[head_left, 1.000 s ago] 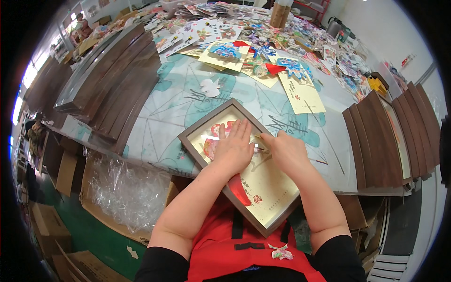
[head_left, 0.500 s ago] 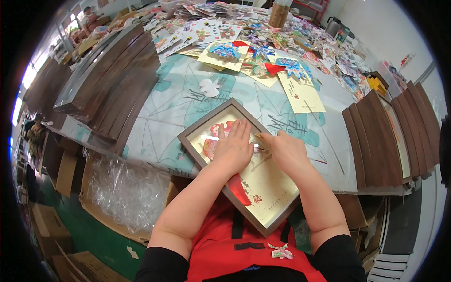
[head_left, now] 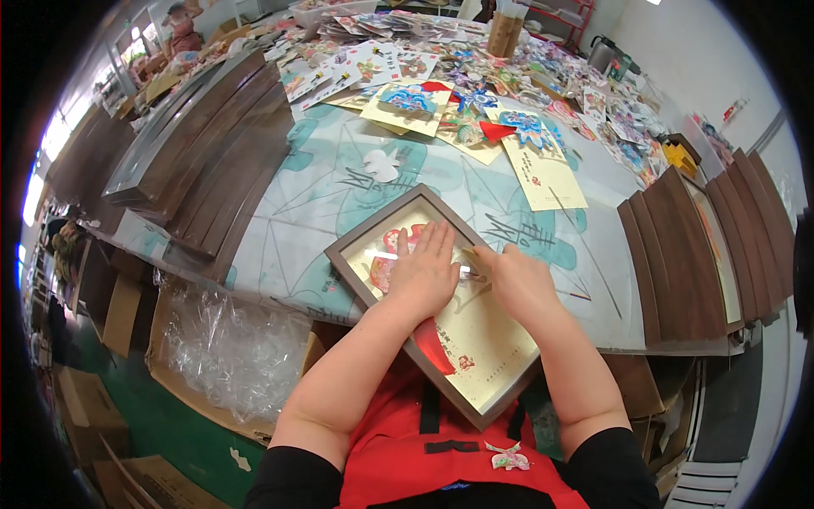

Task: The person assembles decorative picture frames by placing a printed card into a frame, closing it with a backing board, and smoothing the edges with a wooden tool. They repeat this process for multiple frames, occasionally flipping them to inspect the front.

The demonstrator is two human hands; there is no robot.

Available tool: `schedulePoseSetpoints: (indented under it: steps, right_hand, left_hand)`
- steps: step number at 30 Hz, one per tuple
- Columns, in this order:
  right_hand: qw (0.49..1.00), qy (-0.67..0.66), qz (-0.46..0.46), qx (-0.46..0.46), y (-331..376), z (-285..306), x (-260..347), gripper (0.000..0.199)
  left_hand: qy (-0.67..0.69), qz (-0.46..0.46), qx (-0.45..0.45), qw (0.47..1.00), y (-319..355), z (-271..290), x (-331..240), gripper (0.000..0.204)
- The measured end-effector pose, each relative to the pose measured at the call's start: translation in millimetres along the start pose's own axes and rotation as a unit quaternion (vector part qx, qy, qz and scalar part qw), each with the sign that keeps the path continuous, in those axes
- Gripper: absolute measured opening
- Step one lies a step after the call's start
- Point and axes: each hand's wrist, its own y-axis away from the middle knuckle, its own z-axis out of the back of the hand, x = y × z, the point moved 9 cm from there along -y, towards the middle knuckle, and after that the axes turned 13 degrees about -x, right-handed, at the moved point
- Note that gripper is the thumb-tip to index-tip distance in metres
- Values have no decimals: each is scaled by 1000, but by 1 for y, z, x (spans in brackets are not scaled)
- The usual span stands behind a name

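Note:
A brown deep picture frame [head_left: 373, 218] lies slantwise on the near edge of the table, its lower corner reaching over my red apron. Behind its glass sit a cream card [head_left: 487, 356] with a red strip [head_left: 434, 346] and a red-and-pink cut-out figure [head_left: 383, 270], partly hidden by my hand. Flat across the glass, with fingers stretched out, rests my left hand [head_left: 426, 276]. My right hand [head_left: 521, 282] is closed in a pinch just inside the frame's upper right side. A small yellowish tip shows at its fingers, too small to name.
Brown frames are stacked at the left [head_left: 203, 144], and more stand in a row at the right [head_left: 678, 254]. Cream cards with blue cut-outs [head_left: 543, 174] and a white paper cut-out [head_left: 381, 165] lie beyond my frame. A box of clear plastic wrap [head_left: 229, 356] stands below left.
Both hands keep nearly the same pose on the frame. The whole view has shifted slightly. At the far left, a distant person appears more fully in the picture.

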Motion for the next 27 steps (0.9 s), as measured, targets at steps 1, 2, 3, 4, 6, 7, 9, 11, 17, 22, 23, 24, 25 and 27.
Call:
schedulePoseSetpoints:
  steps: [1,2,3,4,6,7,9,11,17,22,23,24,25,27]
  right_hand:
    - [1000,1,-3,-3,-1,0,0,40]
    - [1000,3,-6,-7,-1,0,-1,39]
    - [1000,-4,-4,-5,0,-1,-1,38]
    - [1000,-11,-2,-3,3,-3,0,37]
    - [1000,-15,-8,-7,4,-2,0,36]
    - [1000,-13,-15,-13,4,0,1,35]
    - [1000,-10,-22,-18,3,1,0,35]
    - [1000,-9,-20,-14,4,-3,-2,36]
    - [997,-40,-29,-54,4,-4,-5,41]
    - [998,-47,-13,-41,5,-6,-1,37]
    - [998,-41,-17,-51,5,-5,-1,37]
    - [998,-34,-18,-48,5,-6,-2,38]
    - [998,-28,-19,-46,4,-6,-3,38]
    - [999,-33,-10,-35,4,-10,-2,39]
  left_hand:
    - [-1,0,-1,1000,0,0,1,59]
    - [-1,0,-1,1000,-1,0,0,59]
    - [0,0,-1,1000,-1,1,0,59]
    - [2,0,-1,1000,-1,1,0,59]
    - [0,3,2,1000,-1,0,0,59]
    - [-2,4,3,1000,-1,1,1,58]
    - [6,5,2,1000,-1,0,0,58]
    - [6,5,3,1000,-1,0,0,58]
    - [2,4,-2,1000,-2,0,2,58]
    - [1,2,0,1000,0,1,1,58]
    - [0,2,2,1000,0,0,0,58]
    - [0,2,5,1000,0,-1,0,58]
    - [-2,3,6,1000,0,0,0,58]
    - [3,4,3,1000,-2,1,0,58]
